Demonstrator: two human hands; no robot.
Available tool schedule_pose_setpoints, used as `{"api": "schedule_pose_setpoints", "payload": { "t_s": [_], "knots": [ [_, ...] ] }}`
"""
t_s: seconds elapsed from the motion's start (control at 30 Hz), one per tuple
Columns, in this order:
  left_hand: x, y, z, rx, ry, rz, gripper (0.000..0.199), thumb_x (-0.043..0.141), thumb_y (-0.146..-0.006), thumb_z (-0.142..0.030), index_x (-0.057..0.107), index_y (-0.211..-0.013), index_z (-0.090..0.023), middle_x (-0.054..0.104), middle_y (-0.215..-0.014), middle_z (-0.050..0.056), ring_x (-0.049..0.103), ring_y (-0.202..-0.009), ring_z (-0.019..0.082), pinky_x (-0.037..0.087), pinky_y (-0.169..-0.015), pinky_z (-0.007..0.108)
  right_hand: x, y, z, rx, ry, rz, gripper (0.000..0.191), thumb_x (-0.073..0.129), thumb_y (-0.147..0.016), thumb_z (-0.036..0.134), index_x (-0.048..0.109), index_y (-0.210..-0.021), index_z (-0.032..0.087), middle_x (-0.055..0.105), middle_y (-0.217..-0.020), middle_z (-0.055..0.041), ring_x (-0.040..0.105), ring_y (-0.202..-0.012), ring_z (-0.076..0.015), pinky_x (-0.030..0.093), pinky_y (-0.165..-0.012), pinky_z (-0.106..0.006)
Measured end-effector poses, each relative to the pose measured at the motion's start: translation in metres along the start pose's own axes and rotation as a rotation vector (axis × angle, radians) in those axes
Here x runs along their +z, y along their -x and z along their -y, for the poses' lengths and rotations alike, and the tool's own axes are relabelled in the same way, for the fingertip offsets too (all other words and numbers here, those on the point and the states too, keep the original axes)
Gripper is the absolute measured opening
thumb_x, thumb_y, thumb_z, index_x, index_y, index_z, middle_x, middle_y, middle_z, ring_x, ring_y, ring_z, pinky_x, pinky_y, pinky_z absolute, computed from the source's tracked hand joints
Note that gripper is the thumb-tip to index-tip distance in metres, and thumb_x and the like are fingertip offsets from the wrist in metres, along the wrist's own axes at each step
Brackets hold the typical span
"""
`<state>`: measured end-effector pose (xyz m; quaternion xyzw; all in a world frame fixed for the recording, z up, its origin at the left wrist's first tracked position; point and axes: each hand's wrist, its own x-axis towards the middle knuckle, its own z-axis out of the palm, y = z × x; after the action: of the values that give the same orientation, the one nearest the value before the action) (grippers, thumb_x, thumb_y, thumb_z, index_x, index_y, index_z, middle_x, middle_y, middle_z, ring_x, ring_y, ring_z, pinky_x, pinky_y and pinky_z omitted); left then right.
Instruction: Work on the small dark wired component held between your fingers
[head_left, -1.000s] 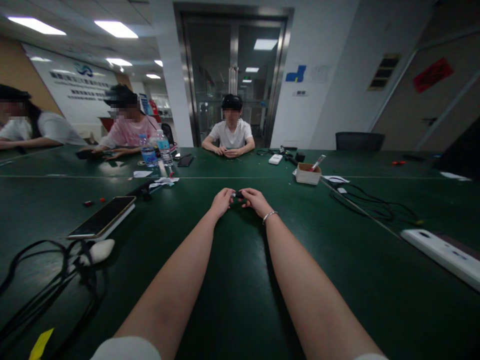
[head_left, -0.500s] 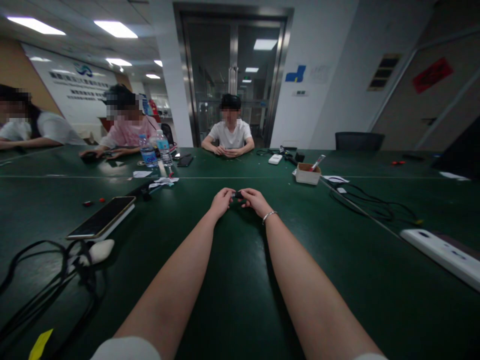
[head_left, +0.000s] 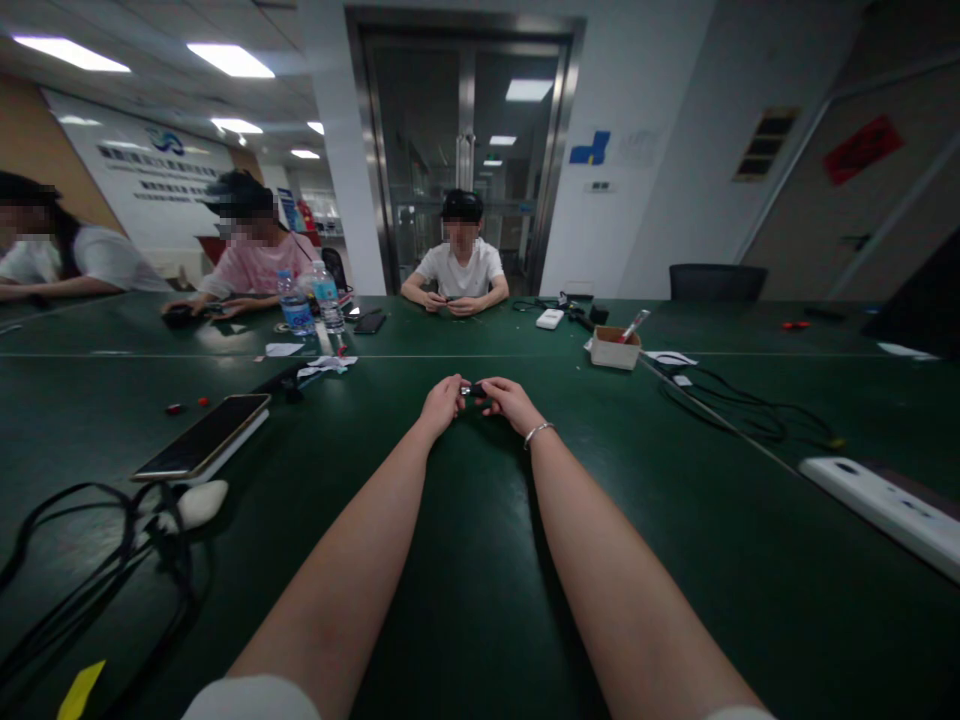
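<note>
Between my two hands, just above the green table [head_left: 480, 560], is a small black object with a shiny silver end [head_left: 474, 391]. It is too small to tell its exact kind. My left hand [head_left: 444, 404] pinches the silver end, on the left. The black end sits in the thumb and fingers of my right hand [head_left: 512, 404], which has a silver bracelet [head_left: 538, 432] at the wrist. Both forearms reach forward over the table. My fingertips cover part of the object.
To the left are a phone [head_left: 206, 436] on a white box, a white mouse-like piece [head_left: 199, 505] and black cables [head_left: 90, 580]. To the right are a small box [head_left: 615, 350] and a white power strip [head_left: 885, 510]. Bottles [head_left: 326, 300] and seated people are farther back.
The silver end shows more brightly between my fingertips, with a slightly wider gap there. My arms have barely moved. The hands of the person opposite have shifted a little.
</note>
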<state>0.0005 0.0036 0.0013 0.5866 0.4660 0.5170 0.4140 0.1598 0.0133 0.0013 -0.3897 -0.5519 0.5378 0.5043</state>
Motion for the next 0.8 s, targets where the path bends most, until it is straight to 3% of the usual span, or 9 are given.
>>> {"api": "schedule_pose_setpoints", "payload": {
  "t_s": [0.13,0.53,0.8],
  "knots": [
    [-0.0006,-0.0003,-0.0002,-0.018,-0.020,-0.002,0.021,0.052,-0.081,-0.031,0.063,-0.093,-0.018,0.053,-0.064,-0.001,0.045,-0.050,0.008,0.034,-0.044,0.019,-0.0005,-0.0011,-0.0010,-0.006,0.003,-0.002,0.013,0.063,-0.083,0.024,0.066,-0.090,0.013,0.065,-0.061,-0.0010,0.044,-0.037,-0.0031,0.052,-0.045,-0.018],
    [-0.0003,0.0008,-0.0010,-0.007,-0.028,-0.009,0.022,0.050,-0.079,-0.029,0.065,-0.091,-0.018,0.055,-0.063,0.001,0.046,-0.051,0.011,0.035,-0.045,0.022,-0.0017,-0.0030,-0.0035,-0.003,0.012,0.000,0.014,0.063,-0.083,0.025,0.066,-0.090,0.013,0.065,-0.062,-0.0012,0.044,-0.037,-0.0033,0.053,-0.045,-0.019],
    [-0.0014,0.0058,-0.0052,0.060,-0.017,-0.021,0.025,0.062,-0.071,-0.022,0.063,-0.096,-0.017,0.061,-0.083,0.005,0.057,-0.069,0.013,0.046,-0.051,0.021,-0.0006,-0.0033,-0.0042,-0.032,0.037,-0.009,0.024,0.059,-0.086,0.036,0.060,-0.080,0.013,0.063,-0.056,-0.0012,0.045,-0.036,-0.0041,0.050,-0.044,-0.017]
  ]
}}
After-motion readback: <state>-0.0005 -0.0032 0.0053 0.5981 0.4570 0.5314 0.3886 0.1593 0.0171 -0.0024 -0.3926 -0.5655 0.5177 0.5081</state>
